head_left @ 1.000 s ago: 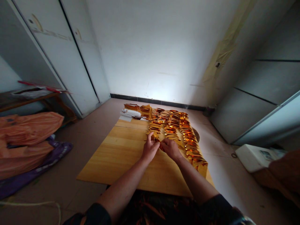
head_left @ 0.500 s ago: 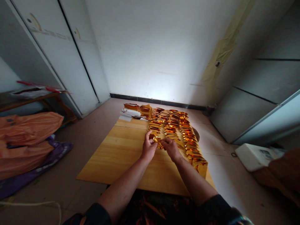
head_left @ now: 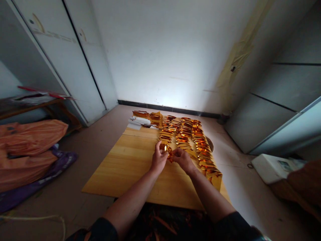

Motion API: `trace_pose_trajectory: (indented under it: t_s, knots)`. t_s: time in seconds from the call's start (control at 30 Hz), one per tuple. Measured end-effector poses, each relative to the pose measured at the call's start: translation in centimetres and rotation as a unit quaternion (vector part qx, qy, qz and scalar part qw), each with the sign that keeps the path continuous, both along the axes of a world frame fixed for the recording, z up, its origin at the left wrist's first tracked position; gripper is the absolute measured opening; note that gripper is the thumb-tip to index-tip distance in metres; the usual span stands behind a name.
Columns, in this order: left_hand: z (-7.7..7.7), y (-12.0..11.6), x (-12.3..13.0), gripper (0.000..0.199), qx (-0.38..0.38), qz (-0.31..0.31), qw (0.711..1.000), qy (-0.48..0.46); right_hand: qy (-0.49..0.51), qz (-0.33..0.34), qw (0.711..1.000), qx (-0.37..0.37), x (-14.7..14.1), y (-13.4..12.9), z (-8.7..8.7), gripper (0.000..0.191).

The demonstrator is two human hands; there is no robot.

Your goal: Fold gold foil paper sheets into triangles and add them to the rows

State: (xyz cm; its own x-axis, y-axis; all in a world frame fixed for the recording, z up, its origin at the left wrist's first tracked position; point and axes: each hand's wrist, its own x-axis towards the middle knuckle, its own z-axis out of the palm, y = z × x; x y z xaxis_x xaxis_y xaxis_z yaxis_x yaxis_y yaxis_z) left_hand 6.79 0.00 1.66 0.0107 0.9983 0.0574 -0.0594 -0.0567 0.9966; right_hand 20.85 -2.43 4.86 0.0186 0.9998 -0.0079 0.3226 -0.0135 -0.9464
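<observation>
Between my two hands, above the middle of the wooden board [head_left: 120, 167], is a piece of shiny gold foil paper [head_left: 166, 148], curved and partly folded. My left hand [head_left: 158, 159] pinches its left side between thumb and fingers. At its right edge, the fingertips of my right hand [head_left: 183, 159] are closed on the same piece. Just beyond my hands, folded gold foil papers [head_left: 185, 134] stand in overlapping rows along the board's right side. My fingers cover part of the held piece.
At the board's far left corner lie stacked foil sheets [head_left: 140, 114] and white paper [head_left: 139, 120]. An orange cloth [head_left: 30, 134] and a purple bag [head_left: 57, 164] are at left. To the right is a white box [head_left: 272, 168]. A white wall [head_left: 160, 50] rises behind.
The gold foil paper has turned and its curved face now shows more clearly between my hands. My hands have shifted only slightly.
</observation>
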Motion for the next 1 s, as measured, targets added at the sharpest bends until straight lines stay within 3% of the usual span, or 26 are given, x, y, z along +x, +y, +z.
trace_pose_trajectory:
  t_s: [0.37,0.77,1.0]
  knots:
    - [-0.8,-0.6,0.2,0.079,-0.01,0.002,1.0,-0.01,-0.06,-0.064,0.995,0.048,-0.1,0.0,0.4,0.015]
    - [0.3,-0.4,0.9,0.081,-0.041,0.013,0.998,-0.05,-0.206,-0.058,0.971,0.107,-0.6,-1.0,1.0,0.006]
    - [0.9,-0.6,1.8,0.077,-0.03,-0.011,0.998,-0.047,-0.332,-0.065,0.916,0.215,-0.2,-1.0,1.5,0.01]
